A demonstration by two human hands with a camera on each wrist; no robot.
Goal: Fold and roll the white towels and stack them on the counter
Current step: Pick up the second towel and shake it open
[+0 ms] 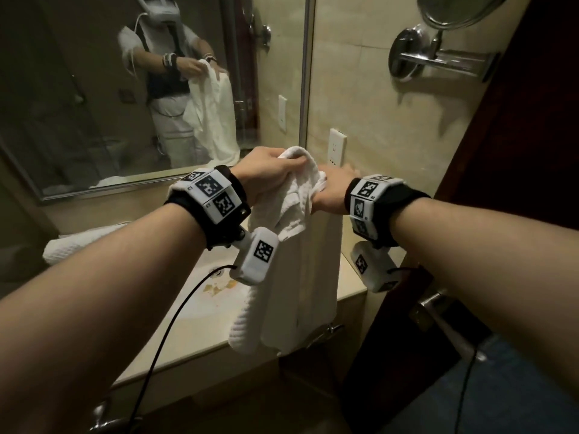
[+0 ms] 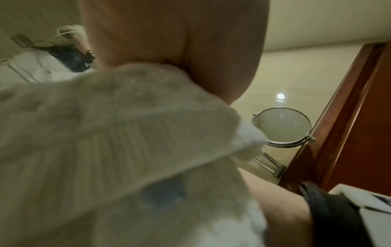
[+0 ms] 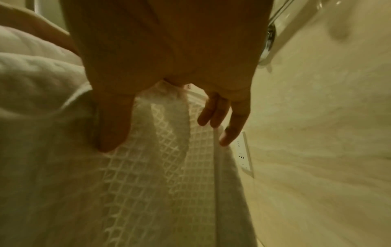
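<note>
A white waffle-weave towel [image 1: 300, 277] hangs in the air over the counter's right end, bunched at its top. My left hand [image 1: 282, 172] grips that bunched top, and in the left wrist view the towel [image 2: 127, 133] fills the frame under the palm. My right hand [image 1: 333, 183] is just to the right and holds the towel's edge. In the right wrist view the thumb [image 3: 114, 127] lies on the towel's [image 3: 148, 183] near face and the fingers [image 3: 230, 130] curl round its hem. A rolled white towel [image 1: 81, 242] lies on the counter at the left.
A sink basin [image 1: 210, 286] sits in the beige counter [image 1: 354, 292] below the hanging towel. A big wall mirror [image 1: 94, 104] is behind it, a wall outlet [image 1: 337, 148] by my right hand, a round swing-arm mirror [image 1: 454, 14] above. A dark wooden door [image 1: 532, 136] with a handle [image 1: 434, 305] stands at the right.
</note>
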